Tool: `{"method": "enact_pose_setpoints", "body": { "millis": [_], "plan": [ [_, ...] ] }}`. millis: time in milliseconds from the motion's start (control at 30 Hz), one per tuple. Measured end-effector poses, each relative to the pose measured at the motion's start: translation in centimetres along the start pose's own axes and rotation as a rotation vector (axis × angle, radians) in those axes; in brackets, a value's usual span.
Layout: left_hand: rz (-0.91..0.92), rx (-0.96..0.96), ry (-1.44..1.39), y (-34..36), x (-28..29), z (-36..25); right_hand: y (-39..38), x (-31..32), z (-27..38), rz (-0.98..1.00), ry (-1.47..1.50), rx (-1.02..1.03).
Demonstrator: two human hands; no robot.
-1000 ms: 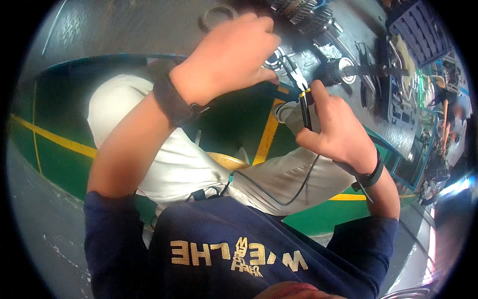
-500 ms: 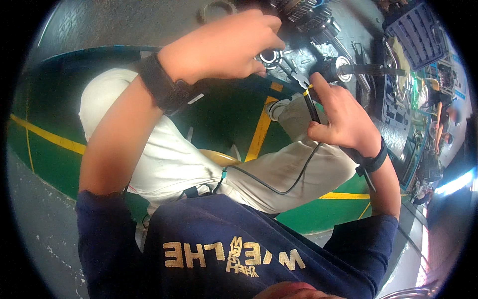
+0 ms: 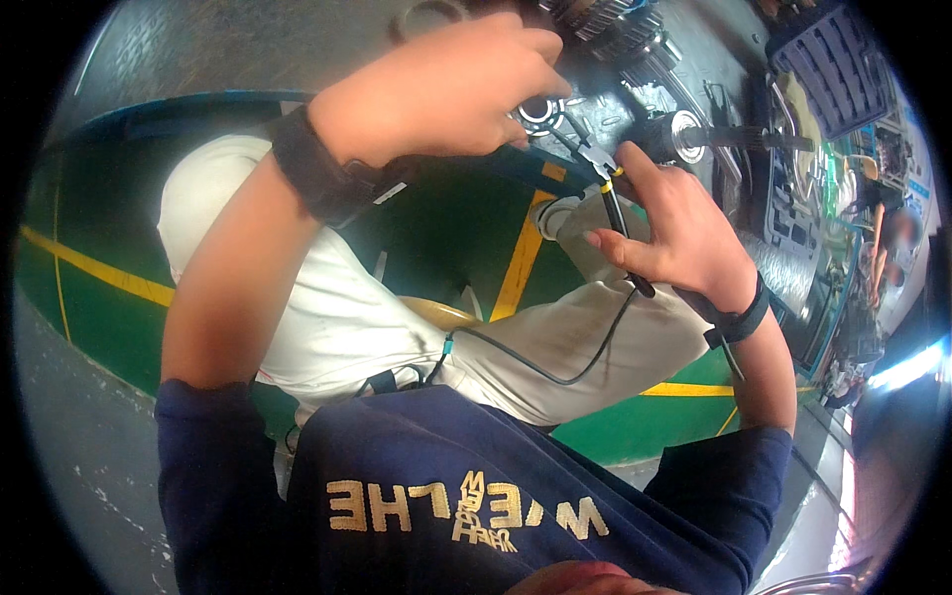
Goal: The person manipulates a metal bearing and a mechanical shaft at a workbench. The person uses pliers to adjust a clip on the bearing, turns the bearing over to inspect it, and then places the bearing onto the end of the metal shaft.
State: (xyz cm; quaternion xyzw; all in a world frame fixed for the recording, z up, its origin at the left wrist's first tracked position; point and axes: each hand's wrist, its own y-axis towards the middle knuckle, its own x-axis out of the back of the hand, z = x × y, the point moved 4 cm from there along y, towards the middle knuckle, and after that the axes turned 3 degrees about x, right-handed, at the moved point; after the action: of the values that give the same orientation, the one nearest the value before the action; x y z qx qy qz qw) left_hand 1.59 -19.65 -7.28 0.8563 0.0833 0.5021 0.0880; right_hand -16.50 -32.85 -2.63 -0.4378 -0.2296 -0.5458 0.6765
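Observation:
My left hand [image 3: 486, 84] reaches over the near edge of the metal bench, its fingers closed round a ring-shaped metal bearing [image 3: 542, 130]. Pliers [image 3: 611, 205] with black handles and yellow bands are in my right hand [image 3: 689, 238]. Their slim jaws point up and left, close beside the bearing; whether the tips touch it I cannot tell. My right index finger lies near the pliers' pivot, and the thumb is stretched out across the handle. Part of the handles hides behind the hand.
Toothed gears [image 3: 635, 40] lie on the bench [image 3: 278, 59] at the back. Right of the pliers is a splined shaft [image 3: 739, 138] with a round bright end. Beyond stands a grey slotted tray [image 3: 828, 69]. A person [image 3: 883, 243] is at the far right. A black cable [image 3: 535, 375] hangs across my lap.
The right thumb has shifted left and up along the pliers, and more of the handle's lower end shows. The pliers tilt slightly differently. The left hand and bearing barely moved.

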Motion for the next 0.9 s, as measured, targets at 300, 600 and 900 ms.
{"method": "enact_pose_setpoints", "body": {
  "millis": [300,600,900],
  "plan": [
    [0.018,0.018,0.021,-0.1,0.1,-0.2,0.1,0.5,0.4,-0.024,-0.017,0.0],
    [0.035,0.037,0.025,-0.1,0.0,0.0,0.3,0.6,0.7,0.012,0.029,-0.022],
    [0.042,-0.043,-0.256,0.5,2.2,-0.5,0.9,3.1,1.4,0.327,0.266,-0.411]
  ]
}}
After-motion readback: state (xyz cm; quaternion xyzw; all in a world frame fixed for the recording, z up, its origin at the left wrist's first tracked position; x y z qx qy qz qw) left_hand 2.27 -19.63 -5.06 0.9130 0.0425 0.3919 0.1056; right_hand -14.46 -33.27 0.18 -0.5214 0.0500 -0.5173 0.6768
